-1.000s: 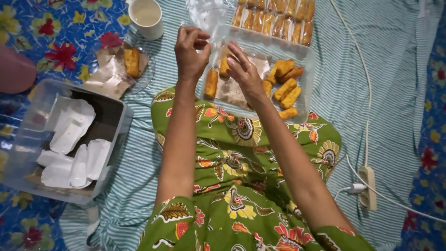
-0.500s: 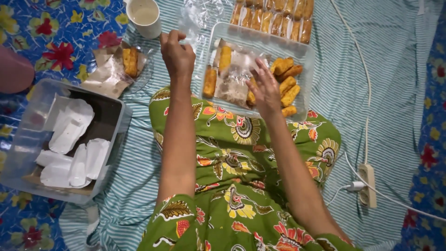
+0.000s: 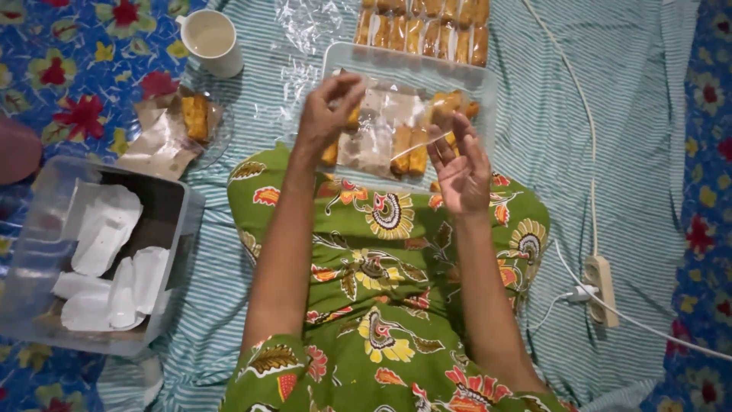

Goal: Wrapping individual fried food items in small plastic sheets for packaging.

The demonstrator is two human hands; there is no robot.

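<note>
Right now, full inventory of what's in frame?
Tray: one, clear, ahead, holding golden-brown fried snacks.
Wrapped snacks: one row, golden, top edge.
Plastic sheet: one, clear, stretched between both hands.
Cup: one, white, top left.
Dish: one, glass, left, with a snack and papers.
Bin: one, clear, lower left, holding white papers.
Power strip: one, white, right.
Left hand: pinching the sheet.
Right hand: palm open, touching the sheet.

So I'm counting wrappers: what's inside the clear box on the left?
The clear box holds several loose white paper sheets on a dark bottom. Anything lying beneath those sheets is covered.
</note>
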